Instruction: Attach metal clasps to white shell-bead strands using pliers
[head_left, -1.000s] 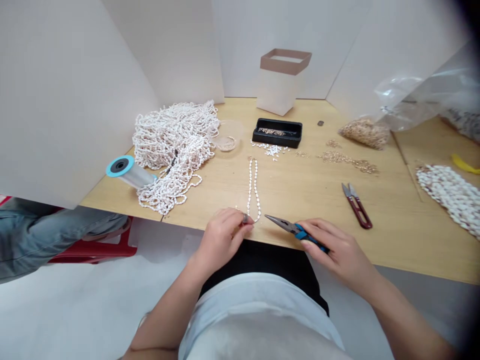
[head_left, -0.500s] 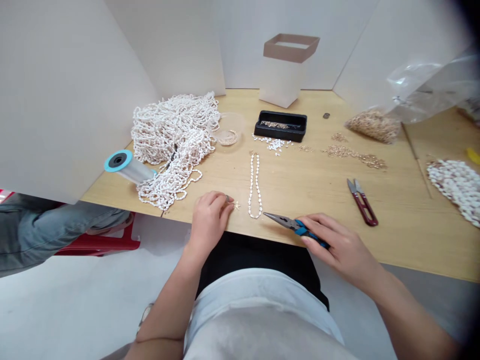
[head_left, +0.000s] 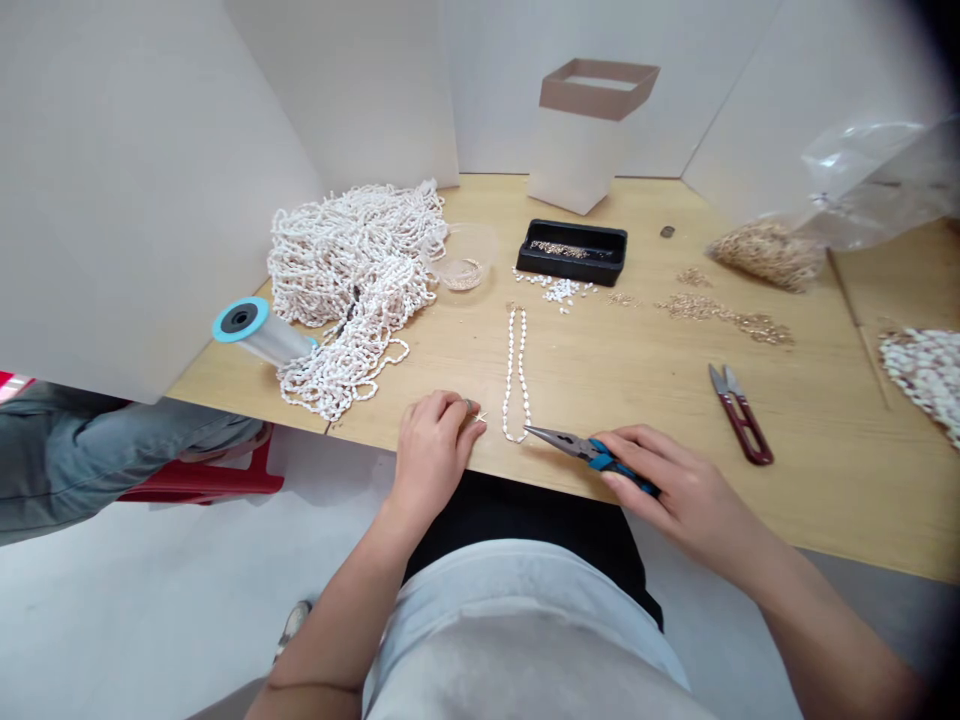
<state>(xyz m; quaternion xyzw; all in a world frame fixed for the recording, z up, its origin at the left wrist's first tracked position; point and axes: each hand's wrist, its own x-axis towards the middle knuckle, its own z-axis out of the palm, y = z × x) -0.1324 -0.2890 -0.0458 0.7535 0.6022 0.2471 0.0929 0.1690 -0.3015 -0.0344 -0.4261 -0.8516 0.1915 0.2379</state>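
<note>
My left hand (head_left: 437, 437) rests at the table's front edge, thumb and fingers pinched on a small gold starfish charm (head_left: 481, 417) that pokes out past the fingertips. My right hand (head_left: 660, 470) is wrapped round blue-handled needle-nose pliers (head_left: 581, 447), their jaws pointing left and looking closed. The plier tips lie close to the lower end of a white bead necklace (head_left: 515, 380); whether they touch it I cannot tell. This necklace lies in a long narrow loop on the table, gold clasp end away from me.
At left are a heap of white bead strands (head_left: 352, 260) and a spool of clear line (head_left: 266, 330). Behind the necklace stand a clear dish (head_left: 461, 265) and a black tray (head_left: 574, 265). Red-handled snips (head_left: 742, 420), gold findings (head_left: 712, 308) and a bag (head_left: 769, 250) are rightward.
My left hand has shifted slightly right toward the necklace, and the starfish charm looks turned in its fingers. The pliers stay nearly still. The whole view has shifted a little.
</note>
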